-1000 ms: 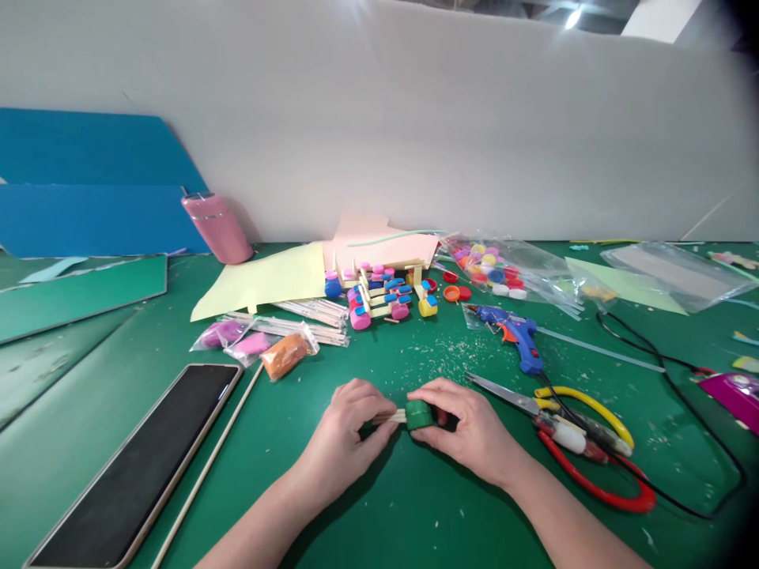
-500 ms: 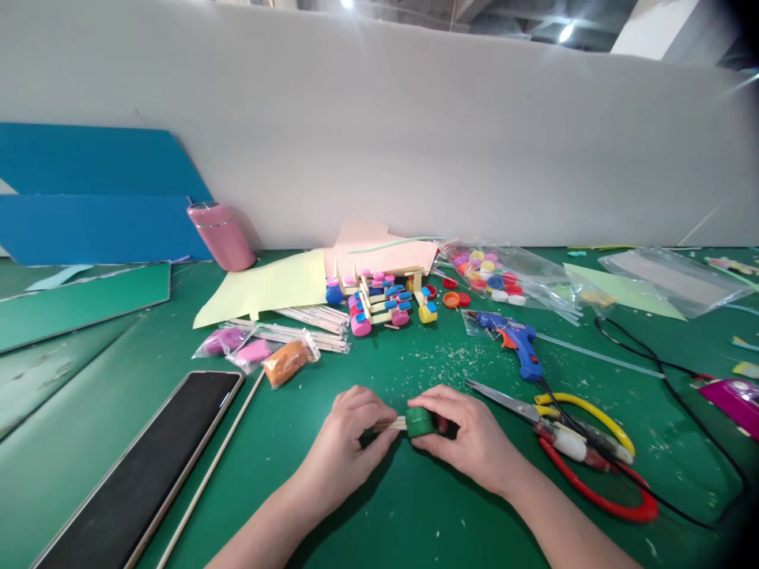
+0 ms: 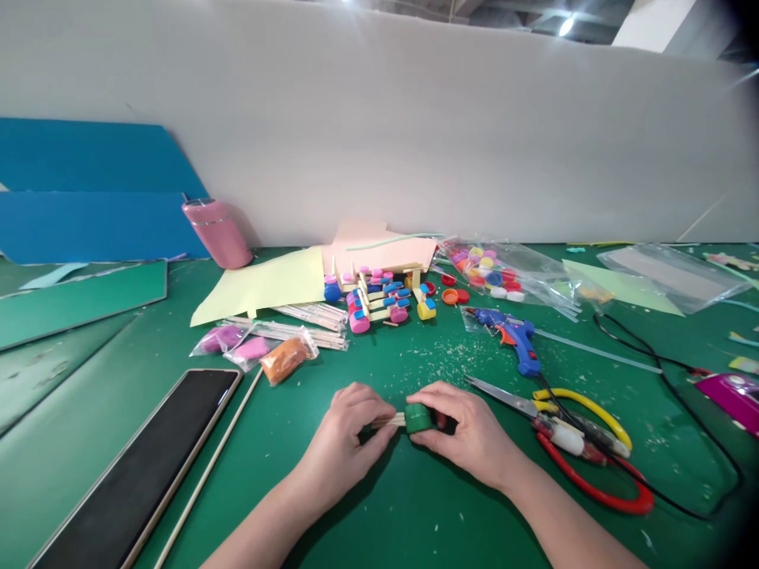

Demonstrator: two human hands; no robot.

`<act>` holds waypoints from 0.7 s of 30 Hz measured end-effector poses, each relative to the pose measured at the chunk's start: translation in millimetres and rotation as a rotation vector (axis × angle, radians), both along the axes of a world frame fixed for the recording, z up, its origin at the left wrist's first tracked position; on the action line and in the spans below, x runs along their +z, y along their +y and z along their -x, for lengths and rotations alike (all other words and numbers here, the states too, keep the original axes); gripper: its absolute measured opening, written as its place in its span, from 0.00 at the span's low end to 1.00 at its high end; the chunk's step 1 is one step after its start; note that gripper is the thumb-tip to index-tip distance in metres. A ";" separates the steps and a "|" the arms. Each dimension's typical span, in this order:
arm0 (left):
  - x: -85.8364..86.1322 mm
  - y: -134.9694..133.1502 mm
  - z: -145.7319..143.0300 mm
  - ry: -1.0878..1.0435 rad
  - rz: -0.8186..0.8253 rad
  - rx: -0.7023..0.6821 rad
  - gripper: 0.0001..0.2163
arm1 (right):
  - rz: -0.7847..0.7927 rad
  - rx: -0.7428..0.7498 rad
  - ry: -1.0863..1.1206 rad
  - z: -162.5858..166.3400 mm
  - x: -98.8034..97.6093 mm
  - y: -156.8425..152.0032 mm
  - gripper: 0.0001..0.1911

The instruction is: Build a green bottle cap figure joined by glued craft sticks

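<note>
Between thumb and fingers, my left hand [image 3: 356, 431] pinches a few thin wooden sticks [image 3: 396, 421] lying level and close together. Their right ends meet a round green bottle cap piece [image 3: 419, 418], which looks like two caps set face to face. My right hand [image 3: 459, 427] grips this green piece from the right, thumb below and fingers above. Fingers hide part of the sticks and the far side of the caps. Both hands are low over the green table [image 3: 379, 506].
A blue glue gun [image 3: 515, 340], scissors [image 3: 510, 399] and red-handled pliers [image 3: 598, 482] lie to the right. Small stick-and-cap models [image 3: 385, 300] stand behind. Phone [image 3: 139, 466], wooden rod [image 3: 207, 466] and wrapped clay [image 3: 288, 359] are at left, a pink tumbler [image 3: 217, 235] farther back.
Both hands keep the same hold on the sticks and green caps. The whole view has shifted very slightly.
</note>
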State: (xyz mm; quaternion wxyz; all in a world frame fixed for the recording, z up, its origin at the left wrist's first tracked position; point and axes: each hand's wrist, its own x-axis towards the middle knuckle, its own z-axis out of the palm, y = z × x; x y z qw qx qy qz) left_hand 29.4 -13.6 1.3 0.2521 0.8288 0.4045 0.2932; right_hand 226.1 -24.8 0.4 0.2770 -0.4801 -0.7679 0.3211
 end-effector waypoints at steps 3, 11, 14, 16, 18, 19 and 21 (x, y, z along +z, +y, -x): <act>-0.3 -0.4 0.1 -0.006 -0.005 0.002 0.04 | -0.005 -0.003 -0.003 -0.4 0.3 0.2 0.15; 0.8 0.1 -1.0 -0.016 -0.010 0.001 0.05 | -0.006 -0.002 -0.012 -0.8 -0.4 0.9 0.15; -0.3 0.3 -0.6 -0.021 -0.022 -0.004 0.04 | -0.009 -0.004 -0.012 -0.8 -0.8 1.2 0.16; -1.4 0.6 -0.5 -0.023 -0.029 -0.006 0.04 | -0.009 -0.006 -0.012 -0.8 -0.6 1.0 0.16; -2.2 0.9 -0.7 -0.026 -0.034 -0.008 0.04 | -0.009 -0.005 -0.011 -0.8 -0.2 0.6 0.16; -2.4 0.9 -0.9 -0.026 -0.037 -0.009 0.04 | -0.009 -0.004 -0.011 -0.8 0.0 0.3 0.16; -2.2 0.7 -1.3 -0.025 -0.043 -0.011 0.04 | -0.011 -0.003 -0.012 -0.9 0.5 0.1 0.15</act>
